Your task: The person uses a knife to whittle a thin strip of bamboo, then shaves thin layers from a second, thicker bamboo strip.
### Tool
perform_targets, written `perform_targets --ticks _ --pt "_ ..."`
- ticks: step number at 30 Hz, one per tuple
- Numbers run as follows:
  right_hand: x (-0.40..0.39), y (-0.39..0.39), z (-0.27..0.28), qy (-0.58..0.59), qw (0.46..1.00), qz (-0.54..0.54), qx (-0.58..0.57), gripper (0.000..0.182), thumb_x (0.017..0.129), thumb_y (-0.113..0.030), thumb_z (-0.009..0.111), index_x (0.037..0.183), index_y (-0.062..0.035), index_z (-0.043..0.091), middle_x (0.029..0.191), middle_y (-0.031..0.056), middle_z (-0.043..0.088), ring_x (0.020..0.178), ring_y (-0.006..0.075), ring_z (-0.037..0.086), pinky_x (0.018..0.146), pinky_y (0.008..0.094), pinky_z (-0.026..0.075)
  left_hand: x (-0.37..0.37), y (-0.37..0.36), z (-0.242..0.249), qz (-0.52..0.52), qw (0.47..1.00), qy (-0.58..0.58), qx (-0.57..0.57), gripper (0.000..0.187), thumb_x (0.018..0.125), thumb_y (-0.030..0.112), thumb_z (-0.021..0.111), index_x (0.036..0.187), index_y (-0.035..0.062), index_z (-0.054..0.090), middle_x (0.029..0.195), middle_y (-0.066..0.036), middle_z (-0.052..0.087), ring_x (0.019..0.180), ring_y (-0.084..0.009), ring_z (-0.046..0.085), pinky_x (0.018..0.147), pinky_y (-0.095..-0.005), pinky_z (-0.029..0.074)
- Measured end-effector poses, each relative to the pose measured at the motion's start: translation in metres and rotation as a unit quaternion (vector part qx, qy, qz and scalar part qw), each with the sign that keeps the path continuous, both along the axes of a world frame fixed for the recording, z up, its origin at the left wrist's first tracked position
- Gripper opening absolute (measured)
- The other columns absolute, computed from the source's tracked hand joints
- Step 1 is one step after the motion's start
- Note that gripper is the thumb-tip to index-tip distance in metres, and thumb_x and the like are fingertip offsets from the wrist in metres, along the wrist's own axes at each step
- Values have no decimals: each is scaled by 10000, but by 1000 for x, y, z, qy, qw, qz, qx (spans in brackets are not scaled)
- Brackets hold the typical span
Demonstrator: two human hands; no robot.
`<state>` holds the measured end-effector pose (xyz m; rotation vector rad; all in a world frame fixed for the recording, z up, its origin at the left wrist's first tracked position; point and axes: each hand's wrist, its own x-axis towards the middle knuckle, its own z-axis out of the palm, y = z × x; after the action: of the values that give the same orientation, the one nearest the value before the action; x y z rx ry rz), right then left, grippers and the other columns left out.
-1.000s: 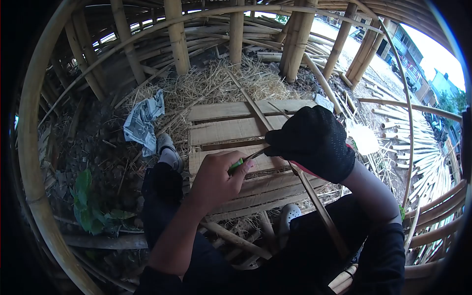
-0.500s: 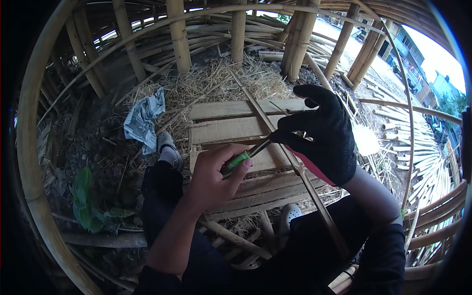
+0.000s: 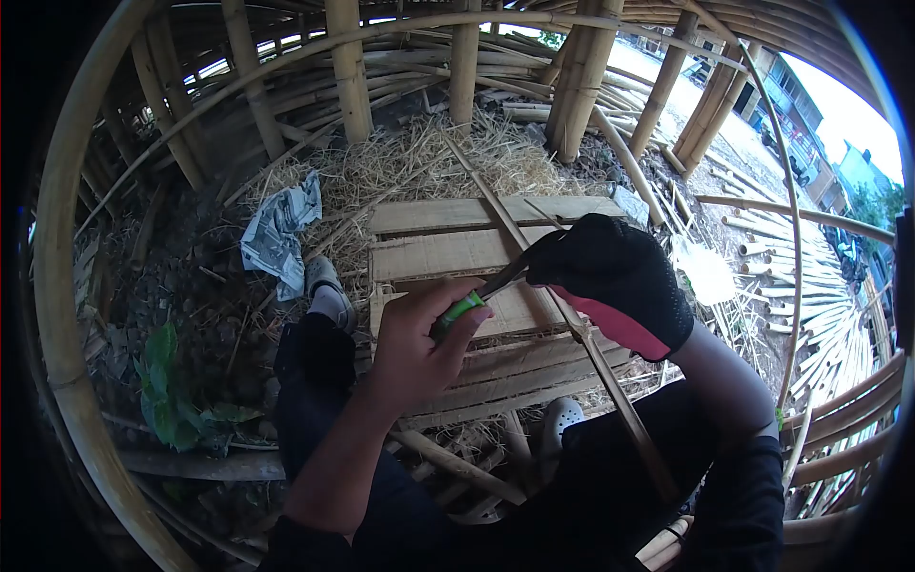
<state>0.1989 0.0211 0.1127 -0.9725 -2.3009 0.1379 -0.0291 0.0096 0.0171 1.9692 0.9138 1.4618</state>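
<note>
My left hand [image 3: 424, 334], bare, is closed round the green handle of a knife [image 3: 503, 277]. The dark blade points up and to the right. My right hand [image 3: 615, 281] wears a black glove with a red palm side; its fingers are closed together at the blade's far end. Beneath my hands a split bamboo strip [image 3: 610, 375] runs diagonally across a slatted wooden bench [image 3: 429, 253]. Its lower end reaches my right leg, and neither hand is seen gripping it.
Crumpled newspaper [image 3: 281, 234] lies left of the bench, near my shoe [image 3: 324, 276]. Straw-like shavings [image 3: 410, 162] cover the ground behind. Bamboo posts [image 3: 348, 76] stand at the back, and many cut poles [image 3: 820, 334] lie at right. A curved bamboo pole [image 3: 67, 334] rises at far left.
My right hand's raised fingers have folded down and forward over the blade, and the hand has tilted lower. My left hand with the knife has stayed nearly in place.
</note>
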Motion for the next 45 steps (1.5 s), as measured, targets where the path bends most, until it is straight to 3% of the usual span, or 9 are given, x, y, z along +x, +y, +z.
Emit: perform_targets --ticks 2,4,10,17,19,22,29,33,45 --pt "1 -2 6 -136 983 34 121 142 858 -25 718 1000 -24 707 938 89 686 848 185 650 748 309 518 0 1 -1 -5 1000 4 10 237 926 132 683 1118 -2 653 760 -72 629 607 -89 550 558 -261 437" --pt "1 -8 6 12 994 -9 -106 157 852 -4 699 1002 -43 727 944 77 688 875 175 645 751 311 511 0 0 -1 -11 1000 7 18 244 920 127 691 1122 -5 654 767 -79 634 606 -94 556 556 -264 441" --pt "3 -8 8 -105 994 -3 38 130 859 3 679 963 -45 739 930 72 694 846 181 657 748 318 502 5 -5 -2 -20 999 25 -16 201 914 64 661 1088 -38 666 842 -84 706 742 -110 654 694 -255 503" --pt "-2 -9 5 4 998 -8 -65 135 869 -22 682 975 -76 746 908 66 687 802 215 664 730 302 505 12 -13 2 -50 996 -56 -42 184 934 94 656 1067 -33 673 817 -57 700 722 -62 608 666 -228 481" --pt "0 -5 -3 -11 1000 -16 20 176 826 -143 676 970 -211 751 890 15 655 804 225 642 694 335 529 13 -13 2 -54 996 -55 -44 185 938 100 656 1065 -32 674 814 -50 699 723 -58 605 661 -226 479" --pt "0 -4 -6 -87 992 2 96 156 854 -47 702 985 -115 752 849 65 658 757 203 651 678 301 502 14 -13 0 -49 996 -55 -45 190 941 107 655 1072 -29 675 815 -40 694 715 -59 602 653 -222 474" --pt "-9 -12 9 47 998 -10 -47 169 806 -139 723 962 -190 760 878 35 691 806 227 669 680 331 539 4 -2 5 -63 989 -54 -118 196 943 126 664 1082 -11 684 809 -9 676 665 -23 528 606 -207 427" --pt "9 4 7 -168 972 -79 144 144 818 -245 766 907 -133 746 780 31 618 758 218 633 666 341 506 -3 5 8 -80 994 -27 -74 188 930 117 673 1074 -3 684 776 -29 677 621 -45 542 553 -229 413" --pt "-8 -6 2 -155 966 -45 201 267 751 -327 804 971 -181 764 746 35 627 710 233 602 586 373 462 6 -6 8 -16 996 -20 -83 165 945 105 644 1052 -17 672 788 -6 660 649 -20 503 590 -201 399"
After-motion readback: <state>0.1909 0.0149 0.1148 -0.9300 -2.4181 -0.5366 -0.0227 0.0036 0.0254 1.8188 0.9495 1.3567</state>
